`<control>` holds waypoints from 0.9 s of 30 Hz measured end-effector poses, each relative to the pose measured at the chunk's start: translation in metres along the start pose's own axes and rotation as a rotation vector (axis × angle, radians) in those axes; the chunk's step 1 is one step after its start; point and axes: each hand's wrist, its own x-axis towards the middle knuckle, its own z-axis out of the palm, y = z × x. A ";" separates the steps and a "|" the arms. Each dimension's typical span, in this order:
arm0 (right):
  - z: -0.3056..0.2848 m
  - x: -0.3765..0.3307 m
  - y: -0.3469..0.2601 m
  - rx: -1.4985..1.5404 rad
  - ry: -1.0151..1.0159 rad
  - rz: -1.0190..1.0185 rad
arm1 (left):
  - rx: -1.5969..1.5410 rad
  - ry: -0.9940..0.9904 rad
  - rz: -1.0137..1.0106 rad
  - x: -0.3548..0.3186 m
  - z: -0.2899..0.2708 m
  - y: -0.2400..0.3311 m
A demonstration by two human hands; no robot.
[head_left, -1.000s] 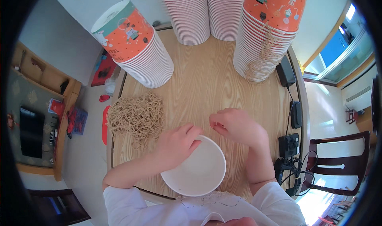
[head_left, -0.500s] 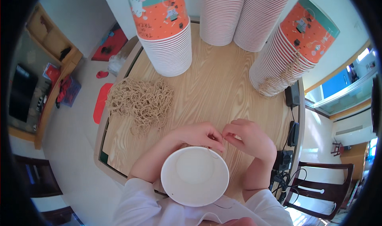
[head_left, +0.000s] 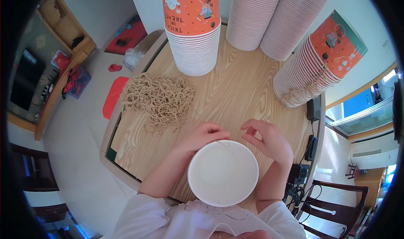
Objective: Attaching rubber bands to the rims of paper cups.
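Note:
A white-lined paper bucket (head_left: 223, 176) stands mouth up against my front, with a short piece of tan string (head_left: 222, 143) over the far part of its rim. My left hand (head_left: 204, 137) is closed at the bucket's far left rim, some fingertips hidden behind it. Just right of the rim, my right hand (head_left: 269, 141) is raised with fingers curled and thumb and forefinger bent toward each other; anything between them is too small to make out. A loose heap of tan string (head_left: 158, 100) lies on the table to the left.
Nested buckets with orange and green prints stand at the back left (head_left: 195, 49) and right (head_left: 307, 74), string draped over the right stack. Two tall white stacks (head_left: 254, 18) rise behind. Black adapters and cables (head_left: 299, 173) line the table's right edge. A dark chair (head_left: 336, 209) stands beyond.
My hands have drawn apart, the right one moving slightly right from the left fingertips. The bucket appears farther right and higher in view. The whole view has also shifted.

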 end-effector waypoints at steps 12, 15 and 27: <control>0.045 0.028 0.068 0.472 -0.073 0.259 | -0.349 -0.365 0.048 0.066 0.008 -0.071; 0.057 0.025 0.068 0.388 -0.063 0.315 | -0.258 -0.432 0.081 0.069 0.003 -0.076; 0.033 0.012 0.050 0.464 -0.243 0.172 | -0.221 -0.491 0.110 0.067 0.002 -0.058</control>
